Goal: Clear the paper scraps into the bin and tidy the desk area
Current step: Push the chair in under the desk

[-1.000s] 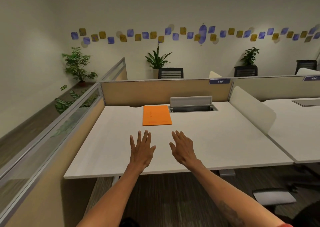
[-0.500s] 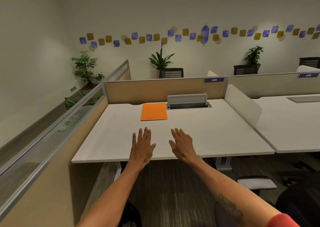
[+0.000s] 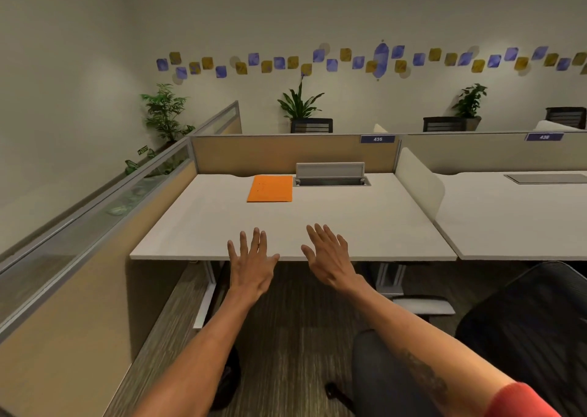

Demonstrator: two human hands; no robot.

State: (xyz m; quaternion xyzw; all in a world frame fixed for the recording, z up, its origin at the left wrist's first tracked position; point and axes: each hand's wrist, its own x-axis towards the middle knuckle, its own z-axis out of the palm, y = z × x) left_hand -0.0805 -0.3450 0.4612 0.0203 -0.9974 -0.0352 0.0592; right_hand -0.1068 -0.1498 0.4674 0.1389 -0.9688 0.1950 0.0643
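Neither grip holds anything: in the head view the left hand (image 3: 252,265) and right hand (image 3: 330,259) hover spread and flat-fingered at the tabletop (image 3: 365,223) near edge, at six o'clock. No paper scraps or bin can be made out; only an orange folder (image 3: 270,188) lies at twelve o'clock, beside the open cable tray (image 3: 330,175). The clearing looks done, and tidying seems to remain, probably a reach for the folder.

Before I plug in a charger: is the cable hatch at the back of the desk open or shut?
Open. The grey flap stands upright above the dark cable slot, beside the orange folder.
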